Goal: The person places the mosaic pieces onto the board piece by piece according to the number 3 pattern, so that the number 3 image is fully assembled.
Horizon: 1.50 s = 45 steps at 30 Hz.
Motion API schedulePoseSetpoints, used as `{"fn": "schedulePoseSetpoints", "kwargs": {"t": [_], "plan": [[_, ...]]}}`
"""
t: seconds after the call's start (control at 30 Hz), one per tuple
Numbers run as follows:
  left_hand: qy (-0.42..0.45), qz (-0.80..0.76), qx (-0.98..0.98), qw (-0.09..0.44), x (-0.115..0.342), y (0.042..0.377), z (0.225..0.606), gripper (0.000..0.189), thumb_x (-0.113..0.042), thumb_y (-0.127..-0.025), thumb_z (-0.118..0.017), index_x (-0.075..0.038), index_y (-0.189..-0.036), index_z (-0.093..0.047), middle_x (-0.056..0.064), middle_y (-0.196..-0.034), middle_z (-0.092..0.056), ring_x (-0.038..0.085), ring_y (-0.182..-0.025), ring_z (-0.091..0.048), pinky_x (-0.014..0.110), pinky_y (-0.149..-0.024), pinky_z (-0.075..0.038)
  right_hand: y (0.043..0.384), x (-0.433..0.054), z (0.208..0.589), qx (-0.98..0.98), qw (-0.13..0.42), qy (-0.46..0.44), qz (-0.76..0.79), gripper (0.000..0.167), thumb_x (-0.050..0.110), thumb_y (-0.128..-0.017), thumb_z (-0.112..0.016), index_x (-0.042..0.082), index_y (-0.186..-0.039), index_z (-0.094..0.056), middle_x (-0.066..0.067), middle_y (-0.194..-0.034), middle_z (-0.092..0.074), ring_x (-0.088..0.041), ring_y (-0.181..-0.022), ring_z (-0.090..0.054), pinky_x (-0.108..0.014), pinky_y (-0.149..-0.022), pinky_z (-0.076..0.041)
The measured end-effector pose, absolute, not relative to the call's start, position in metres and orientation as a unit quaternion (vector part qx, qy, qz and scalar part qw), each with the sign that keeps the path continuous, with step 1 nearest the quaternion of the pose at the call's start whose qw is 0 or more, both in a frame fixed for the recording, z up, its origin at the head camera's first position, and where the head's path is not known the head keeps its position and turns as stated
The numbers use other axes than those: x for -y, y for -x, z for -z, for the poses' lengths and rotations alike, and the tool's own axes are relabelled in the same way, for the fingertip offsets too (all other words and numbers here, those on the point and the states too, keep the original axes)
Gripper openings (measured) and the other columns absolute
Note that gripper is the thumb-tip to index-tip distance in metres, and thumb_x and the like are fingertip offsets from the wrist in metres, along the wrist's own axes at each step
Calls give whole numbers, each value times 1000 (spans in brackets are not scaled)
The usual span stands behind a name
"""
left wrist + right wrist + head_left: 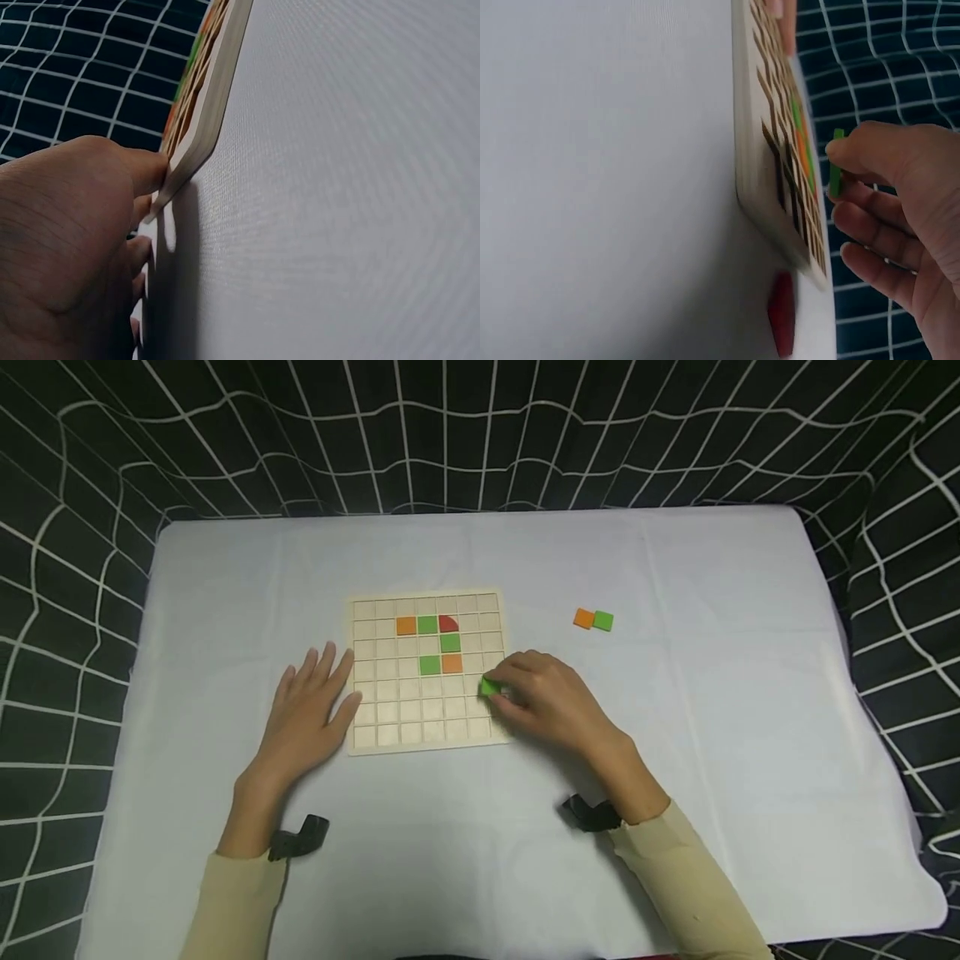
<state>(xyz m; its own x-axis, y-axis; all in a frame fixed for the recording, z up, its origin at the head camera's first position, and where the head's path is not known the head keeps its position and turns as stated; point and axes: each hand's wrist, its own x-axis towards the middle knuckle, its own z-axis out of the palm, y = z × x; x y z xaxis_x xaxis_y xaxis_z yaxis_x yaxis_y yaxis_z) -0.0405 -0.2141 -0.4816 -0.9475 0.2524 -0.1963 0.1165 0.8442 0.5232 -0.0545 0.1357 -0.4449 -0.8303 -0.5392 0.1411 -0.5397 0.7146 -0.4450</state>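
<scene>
The grid board (397,735) lay flat on the white-covered table (750,710), with the left hand (303,718) at its left side and the right hand (551,702) over its right side. The left hand rested palm down with its fingers spread; the thumb touched the board edge near the corner, and the other fingertips pointed toward the far side of the table. The right hand pinched a green tile (836,163) between thumb and index finger; its remaining fingers were bent and held nothing. This tile was positioned above the right-hand part of the board and, in the right wrist view, stood apart from the board surface. Six pieces occupied board cells. In the second row from the far edge, an orange square (406,626), a green square (427,625) and a red rounded piece (448,623) were set side by side, from left to right. A second green square (450,643) was seated directly below the red piece. In the next row, a third green square (430,665) adjoined a second orange square (452,663) on its right. Off the board, to the right, a loose orange tile (584,618) and a loose green tile (602,621) lay touching. The right wrist view also showed a red piece on the cloth (782,313) just beside the board. White netting (465,468) bordered the table.
</scene>
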Motion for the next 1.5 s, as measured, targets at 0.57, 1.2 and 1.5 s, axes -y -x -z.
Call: {"fn": "schedulePoseSetpoints", "kwargs": {"t": [0.57, 1.2, 1.5], "plan": [[-94, -265, -950, 134, 212, 42, 480, 65, -40, -112, -45, -15, -169, -27, 13, -179, -14, 38, -168, -5, 62, -134, 0, 65, -95, 456, 922, 33, -343, -178, 18, 14, -99, -71, 8, -113, -80, -5, -104, -77, -24, -97, -71, -37, -89, -58], [-92, -271, -949, 132, 211, 41, 482, 64, -39, -112, -46, -15, -168, -28, 13, -178, -15, 39, -168, -6, 63, -134, 0, 68, -93, 460, 923, 11, -343, -173, 20, 14, -101, -70, 9, -119, -79, -4, -110, -76, -23, -102, -71, -38, -94, -57], [-90, -271, -949, 130, 210, 41, 482, 64, -40, -112, -46, -15, -168, -28, 12, -178, -15, 38, -168, -5, 62, -134, 0, 68, -94, 459, 920, 12, -345, -183, 21, 13, -102, -68, 8, -120, -78, -5, -109, -74, -23, -101, -70, -38, -93, -57]]}}
